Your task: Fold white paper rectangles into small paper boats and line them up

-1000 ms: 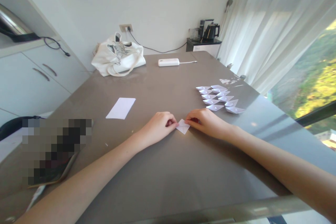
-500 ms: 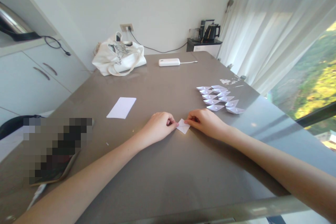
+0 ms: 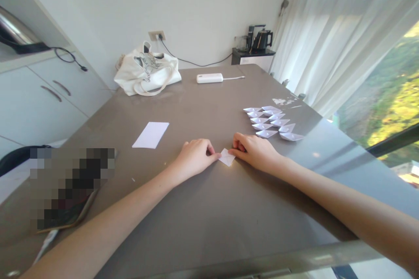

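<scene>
A small folded white paper piece lies on the grey-brown table. My left hand pinches its left corner with curled fingers. My right hand pinches its right corner, fingers pressed together. Several finished white paper boats sit in rows to the right, just beyond my right hand. A flat white sheet of paper lies to the left of my left hand.
A white handbag and a white power bank with a cable sit at the table's far end. A blurred-out object lies near the left edge. Paper scraps lie by the curtain side. A kettle stands on a small cabinet behind.
Both hands stay on the paper piece; the fingers have shifted slightly and pressed it flatter against the table. Nothing else has moved.
</scene>
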Tool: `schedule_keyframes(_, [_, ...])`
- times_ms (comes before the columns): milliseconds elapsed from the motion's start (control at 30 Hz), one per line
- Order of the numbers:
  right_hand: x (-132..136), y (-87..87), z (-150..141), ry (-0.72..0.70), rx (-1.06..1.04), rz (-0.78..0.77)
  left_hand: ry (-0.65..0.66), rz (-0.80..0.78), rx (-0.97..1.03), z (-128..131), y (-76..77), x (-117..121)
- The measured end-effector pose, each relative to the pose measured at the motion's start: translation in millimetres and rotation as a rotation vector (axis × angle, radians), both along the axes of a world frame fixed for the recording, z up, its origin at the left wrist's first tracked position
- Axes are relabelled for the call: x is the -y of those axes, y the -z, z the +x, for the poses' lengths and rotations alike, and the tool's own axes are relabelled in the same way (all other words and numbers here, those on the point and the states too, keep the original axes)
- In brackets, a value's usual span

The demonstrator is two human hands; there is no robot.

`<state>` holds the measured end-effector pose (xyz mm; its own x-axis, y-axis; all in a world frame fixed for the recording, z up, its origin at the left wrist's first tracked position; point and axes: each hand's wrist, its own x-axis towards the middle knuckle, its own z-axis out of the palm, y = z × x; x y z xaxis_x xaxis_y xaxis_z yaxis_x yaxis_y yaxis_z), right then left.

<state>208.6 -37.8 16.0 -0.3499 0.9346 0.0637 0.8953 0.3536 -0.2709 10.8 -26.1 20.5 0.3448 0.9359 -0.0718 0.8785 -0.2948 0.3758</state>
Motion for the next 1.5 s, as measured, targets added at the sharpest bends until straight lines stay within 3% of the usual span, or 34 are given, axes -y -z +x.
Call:
schedule_keyframes(200, [1, -1.2, 1, -0.020, -0.003, -0.025, 0.007, 0.033, 0.002, -4, 3.8, -3])
schedule_keyframes(433, [-4, 4.9, 6, -0.038, -0.123, -0.024, 0.294, 0.183, 0.091, -1, 2.6, 1])
schedule_keyframes(633, [-10, 7.0, 12, -0.097, -0.338, -0.147, 0.285, 0.130, 0.069, -6, 4.4, -2])
schedule_keyframes(1100, [-18, 9.5, 7, -0.026, -0.283, -0.177, 0.274, 0.075, 0.057, -8, 3.5, -3])
schedule_keyframes(1333, [-20, 11.1, 12, -0.070, -0.371, -0.265, 0.277, 0.051, 0.083, -8, 4.5, -2])
schedule_keyframes(1500, [-17, 8.0, 15, -0.126, -0.368, -0.275, 0.274, 0.146, 0.135, -5, 8.0, 4])
